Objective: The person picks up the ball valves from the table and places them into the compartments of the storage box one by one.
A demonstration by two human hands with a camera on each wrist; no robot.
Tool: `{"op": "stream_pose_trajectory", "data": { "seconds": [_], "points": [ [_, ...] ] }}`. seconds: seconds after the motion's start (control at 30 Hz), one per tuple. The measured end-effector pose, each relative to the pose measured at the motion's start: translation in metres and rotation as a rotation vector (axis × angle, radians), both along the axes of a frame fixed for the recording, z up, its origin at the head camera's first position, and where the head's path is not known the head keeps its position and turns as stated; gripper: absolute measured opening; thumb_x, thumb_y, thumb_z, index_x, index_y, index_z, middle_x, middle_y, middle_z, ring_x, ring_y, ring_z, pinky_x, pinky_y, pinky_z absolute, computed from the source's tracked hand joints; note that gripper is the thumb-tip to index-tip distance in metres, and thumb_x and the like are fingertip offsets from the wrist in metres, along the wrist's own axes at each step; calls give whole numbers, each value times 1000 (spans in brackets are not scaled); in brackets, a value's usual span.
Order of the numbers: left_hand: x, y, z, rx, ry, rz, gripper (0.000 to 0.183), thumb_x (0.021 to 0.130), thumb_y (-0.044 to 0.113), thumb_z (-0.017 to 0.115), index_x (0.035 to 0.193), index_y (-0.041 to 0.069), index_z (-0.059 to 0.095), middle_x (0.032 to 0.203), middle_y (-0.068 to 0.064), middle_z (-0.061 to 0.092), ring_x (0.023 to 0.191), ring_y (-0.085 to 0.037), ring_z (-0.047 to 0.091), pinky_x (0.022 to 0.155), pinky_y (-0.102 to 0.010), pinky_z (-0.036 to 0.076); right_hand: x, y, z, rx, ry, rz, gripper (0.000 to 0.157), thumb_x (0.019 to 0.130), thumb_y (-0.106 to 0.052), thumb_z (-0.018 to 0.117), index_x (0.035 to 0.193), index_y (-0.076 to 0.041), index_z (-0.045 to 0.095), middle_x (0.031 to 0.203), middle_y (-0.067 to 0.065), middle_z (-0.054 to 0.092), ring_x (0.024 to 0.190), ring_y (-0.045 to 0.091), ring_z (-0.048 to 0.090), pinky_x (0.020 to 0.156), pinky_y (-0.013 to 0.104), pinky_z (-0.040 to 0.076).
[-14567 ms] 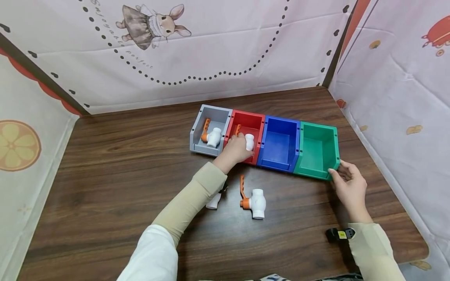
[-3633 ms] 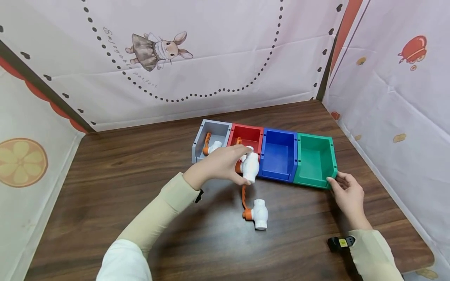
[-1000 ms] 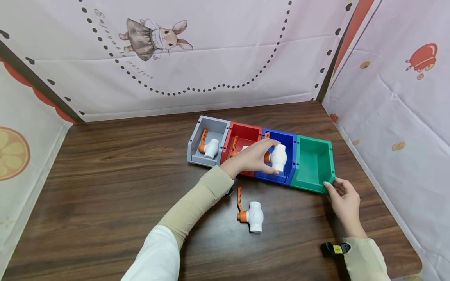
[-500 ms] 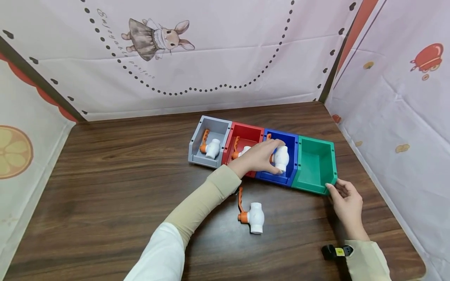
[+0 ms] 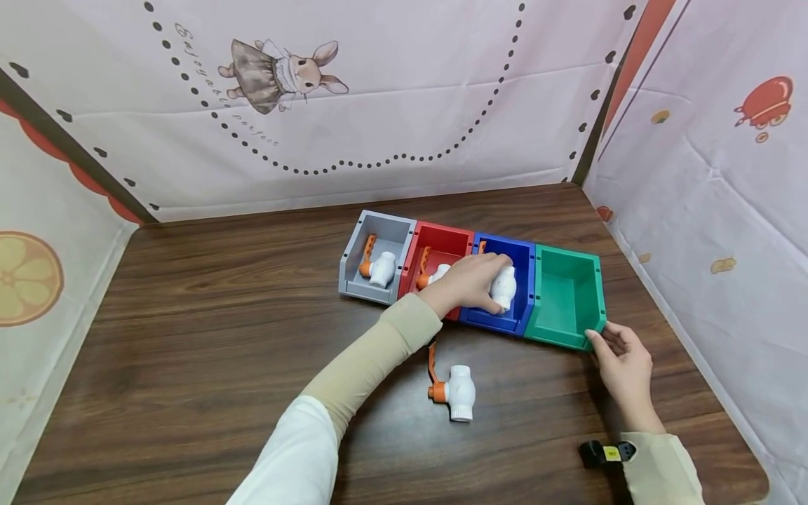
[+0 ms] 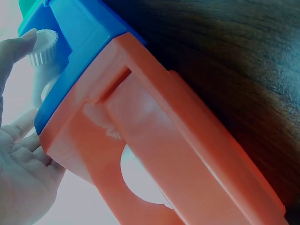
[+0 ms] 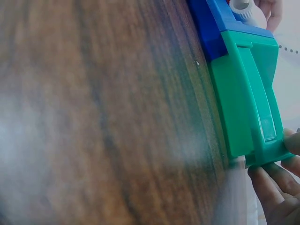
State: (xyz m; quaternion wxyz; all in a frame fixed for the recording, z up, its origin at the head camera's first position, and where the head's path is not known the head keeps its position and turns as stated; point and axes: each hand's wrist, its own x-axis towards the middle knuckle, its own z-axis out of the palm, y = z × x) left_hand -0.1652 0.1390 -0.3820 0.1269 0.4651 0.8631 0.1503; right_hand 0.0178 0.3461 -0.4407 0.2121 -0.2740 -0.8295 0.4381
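My left hand (image 5: pixel 475 280) reaches into the blue bin (image 5: pixel 489 321) and holds a white ball valve (image 5: pixel 504 286) with an orange handle, thumb and fingers at opposite ends of its body. In the left wrist view the thumb lies against the valve's ribbed end (image 6: pixel 43 47). The palm hides part of the orange handle. My right hand (image 5: pixel 627 368) pinches the front right corner of the green bin (image 5: pixel 562 294); the right wrist view shows fingers (image 7: pixel 265 187) under that corner. Another ball valve (image 5: pixel 461 393) lies on the table in front of the bins.
The grey bin (image 5: pixel 369 291) and red bin (image 5: pixel 442 231) join the blue and green ones in one row. Ball valves lie in the grey bin and the red bin, the latter partly behind my left hand. Printed cloth walls (image 5: pixel 379 91) border the wooden table (image 5: pixel 221 337).
My left hand left the red bin, took a ball valve from the table, carried it right over the bins and lowered it into the blue bin. My right hand kept its grip.
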Motion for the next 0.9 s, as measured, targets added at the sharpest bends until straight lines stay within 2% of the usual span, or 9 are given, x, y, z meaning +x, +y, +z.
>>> {"op": "stream_pose_trajectory", "data": {
  "seconds": [0.13,0.4,0.47,0.6,0.63,0.67,0.83,0.9],
  "points": [
    [0,4,0,-26,15,-4,73,77,44,75,135,14,44,125,-2,56,107,-13,51,94,-29,45,0,0,1,1,-12,-6,31,90,-14,65,115,5,61,83,-34,49,75,-22,48,61,1,42],
    [2,11,-5,-74,-3,-17,73,77,44,75,135,16,43,126,-1,54,108,-13,50,94,-31,47,2,1,-3,-12,-14,-1,32,91,-15,64,116,5,60,81,-38,47,74,-22,49,59,2,43],
    [2,13,-6,-82,2,-21,73,76,45,76,135,16,43,126,-1,54,108,-13,50,93,-31,47,2,0,-4,-1,-16,-6,31,90,-14,65,115,5,61,84,-31,53,74,-22,49,60,2,43],
    [0,16,-8,-101,29,-30,70,75,46,76,131,17,45,123,0,56,105,-12,51,91,-30,47,2,0,-2,23,-30,-12,32,91,-15,64,115,4,61,96,-9,63,76,-22,47,62,1,41],
    [0,17,-8,-106,34,-32,70,75,46,76,131,17,45,123,0,56,105,-12,51,90,-30,47,1,-1,-1,25,-33,-12,32,91,-15,64,116,4,61,96,-8,63,76,-22,47,62,1,41],
    [-1,17,-8,-111,38,-35,70,75,47,76,131,16,45,122,0,56,105,-12,51,90,-30,47,1,-1,-1,24,-35,-10,32,91,-16,64,116,4,61,96,-9,63,76,-22,47,63,1,41],
    [-2,20,-7,-137,39,-40,72,76,48,75,132,16,44,125,-1,56,108,-13,51,94,-32,46,0,0,1,-4,-30,-8,33,91,-16,64,117,4,60,83,-36,47,76,-21,47,63,1,41],
    [-2,21,-7,-148,43,-45,72,76,49,74,133,15,44,125,-1,56,109,-13,51,96,-32,45,0,0,1,-9,-25,-2,33,91,-15,64,117,5,60,81,-39,45,76,-22,47,63,1,41]
  ]
}}
